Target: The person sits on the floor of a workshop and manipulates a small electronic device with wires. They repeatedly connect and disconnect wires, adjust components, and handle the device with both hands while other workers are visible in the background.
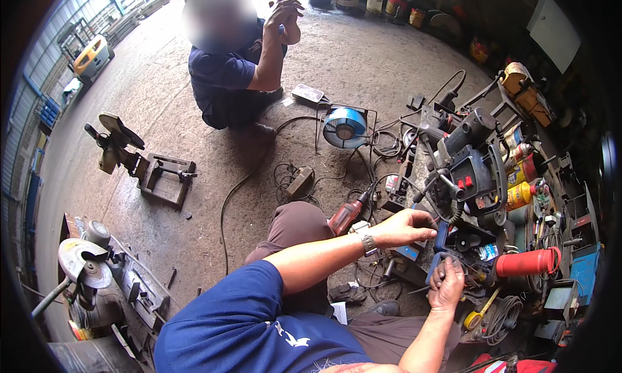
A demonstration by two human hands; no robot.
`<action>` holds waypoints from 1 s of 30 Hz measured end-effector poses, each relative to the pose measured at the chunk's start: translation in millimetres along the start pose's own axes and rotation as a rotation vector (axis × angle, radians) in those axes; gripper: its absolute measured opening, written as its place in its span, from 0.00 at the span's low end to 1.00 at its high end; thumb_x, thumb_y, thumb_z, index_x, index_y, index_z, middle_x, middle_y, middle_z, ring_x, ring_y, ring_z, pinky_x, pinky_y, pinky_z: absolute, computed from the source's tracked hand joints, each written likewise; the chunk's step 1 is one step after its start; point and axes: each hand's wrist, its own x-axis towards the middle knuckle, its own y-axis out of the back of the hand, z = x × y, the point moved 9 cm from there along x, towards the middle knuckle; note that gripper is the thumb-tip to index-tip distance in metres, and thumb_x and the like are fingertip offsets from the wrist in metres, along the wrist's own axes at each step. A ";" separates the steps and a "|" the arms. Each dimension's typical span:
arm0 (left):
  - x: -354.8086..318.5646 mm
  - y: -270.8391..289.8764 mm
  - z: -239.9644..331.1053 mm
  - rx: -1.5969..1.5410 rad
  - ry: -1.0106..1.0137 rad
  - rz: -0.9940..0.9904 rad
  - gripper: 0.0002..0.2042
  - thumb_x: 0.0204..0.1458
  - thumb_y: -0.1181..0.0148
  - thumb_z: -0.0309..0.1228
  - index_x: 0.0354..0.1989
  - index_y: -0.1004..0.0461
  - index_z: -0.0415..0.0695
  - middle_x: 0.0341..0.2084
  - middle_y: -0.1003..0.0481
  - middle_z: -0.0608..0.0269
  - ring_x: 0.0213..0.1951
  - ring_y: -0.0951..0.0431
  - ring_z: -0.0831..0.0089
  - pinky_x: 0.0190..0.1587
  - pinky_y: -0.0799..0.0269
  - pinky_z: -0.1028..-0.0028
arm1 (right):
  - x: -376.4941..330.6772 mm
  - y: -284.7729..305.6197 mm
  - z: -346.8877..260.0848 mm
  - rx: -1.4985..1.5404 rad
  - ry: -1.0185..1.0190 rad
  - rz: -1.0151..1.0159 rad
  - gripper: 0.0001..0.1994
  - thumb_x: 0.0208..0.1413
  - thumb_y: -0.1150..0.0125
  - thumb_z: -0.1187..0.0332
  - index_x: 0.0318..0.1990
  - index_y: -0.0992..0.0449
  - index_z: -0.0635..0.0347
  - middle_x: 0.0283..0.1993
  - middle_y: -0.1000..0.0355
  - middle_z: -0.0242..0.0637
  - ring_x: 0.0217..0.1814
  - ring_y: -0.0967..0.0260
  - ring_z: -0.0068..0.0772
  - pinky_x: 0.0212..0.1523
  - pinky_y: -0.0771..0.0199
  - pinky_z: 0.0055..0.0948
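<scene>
- Right fingers (442, 272) curl in at the blue bar's (440, 242) near end; their hold I cannot tell.
- Left fingers (424, 234), loosely parted, seemingly empty, reach its side, perhaps for steadying.

Whether the curled right hand (446, 283) grips the blue bar (441, 238) cannot be told. A co-worker's face (220, 18) is blurred. Toward the near right edge of the floor (162, 98), a red item (528, 366) is cut off below; toward its near left, a dark drum (97, 358) is too.
</scene>
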 end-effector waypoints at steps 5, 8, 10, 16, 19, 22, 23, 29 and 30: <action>-2.5 -7.0 9.3 -0.150 -0.025 -0.023 0.23 0.56 0.34 0.33 0.60 0.32 0.45 0.50 0.27 0.66 0.49 0.26 0.77 0.52 0.25 0.71 | -7.5 -26.0 3.4 -0.023 0.006 -0.058 0.13 0.62 0.38 0.65 0.50 0.28 0.57 0.21 0.44 0.22 0.14 0.52 0.12 0.13 0.54 0.13; -2.9 -8.3 14.9 -0.185 -0.043 -0.019 0.31 0.54 0.33 0.30 0.66 0.38 0.48 0.57 0.33 0.63 0.53 0.27 0.73 0.54 0.24 0.68 | -3.0 -26.7 11.1 -0.008 -0.024 -0.092 0.18 0.59 0.34 0.64 0.53 0.30 0.58 0.21 0.41 0.23 0.15 0.50 0.12 0.14 0.52 0.13; -1.5 -10.0 14.7 -0.229 -0.051 -0.032 0.31 0.54 0.33 0.30 0.66 0.39 0.48 0.57 0.33 0.63 0.53 0.27 0.72 0.54 0.23 0.67 | -3.3 -31.1 11.8 0.012 -0.019 -0.122 0.20 0.57 0.33 0.64 0.54 0.31 0.58 0.22 0.39 0.23 0.16 0.49 0.12 0.15 0.52 0.13; -0.2 -12.3 19.3 -0.264 -0.096 -0.055 0.33 0.53 0.31 0.30 0.67 0.40 0.48 0.57 0.33 0.64 0.54 0.27 0.71 0.54 0.23 0.66 | -4.2 -41.8 3.7 0.005 0.034 -0.153 0.25 0.55 0.30 0.61 0.57 0.32 0.59 0.22 0.39 0.22 0.16 0.49 0.11 0.15 0.54 0.13; -1.6 -10.4 21.0 -0.322 -0.117 -0.034 0.28 0.52 0.31 0.29 0.62 0.35 0.44 0.52 0.28 0.64 0.55 0.27 0.73 0.56 0.27 0.67 | -6.0 -39.9 -2.6 -0.003 0.070 -0.155 0.30 0.55 0.30 0.61 0.61 0.35 0.60 0.23 0.40 0.21 0.16 0.50 0.10 0.14 0.55 0.13; 1.0 -6.1 11.8 -0.363 -0.120 -0.010 0.20 0.53 0.32 0.28 0.53 0.30 0.43 0.48 0.25 0.65 0.51 0.26 0.76 0.54 0.27 0.70 | -6.5 -39.1 -5.9 -0.035 0.119 -0.158 0.32 0.55 0.31 0.56 0.63 0.36 0.60 0.25 0.40 0.24 0.16 0.49 0.11 0.14 0.53 0.12; 1.7 -7.9 11.2 -0.363 -0.121 -0.004 0.20 0.52 0.31 0.28 0.53 0.30 0.43 0.48 0.25 0.65 0.50 0.26 0.76 0.53 0.27 0.70 | -8.1 -38.7 -6.8 -0.029 0.125 -0.162 0.32 0.55 0.31 0.55 0.63 0.36 0.60 0.25 0.39 0.24 0.16 0.48 0.11 0.14 0.53 0.12; 5.3 -11.6 13.4 -0.378 -0.133 -0.020 0.24 0.52 0.30 0.30 0.56 0.32 0.44 0.49 0.25 0.63 0.52 0.26 0.74 0.53 0.27 0.68 | -11.9 -38.8 -3.5 -0.073 0.136 -0.191 0.35 0.56 0.32 0.54 0.65 0.39 0.61 0.25 0.38 0.26 0.18 0.47 0.12 0.15 0.50 0.11; 6.2 -11.7 12.7 -0.372 -0.134 -0.020 0.24 0.52 0.30 0.30 0.56 0.32 0.44 0.50 0.25 0.63 0.52 0.26 0.74 0.53 0.27 0.68 | -13.0 -39.7 -3.5 -0.058 0.129 -0.190 0.35 0.55 0.31 0.55 0.65 0.38 0.61 0.25 0.38 0.26 0.18 0.46 0.12 0.16 0.49 0.11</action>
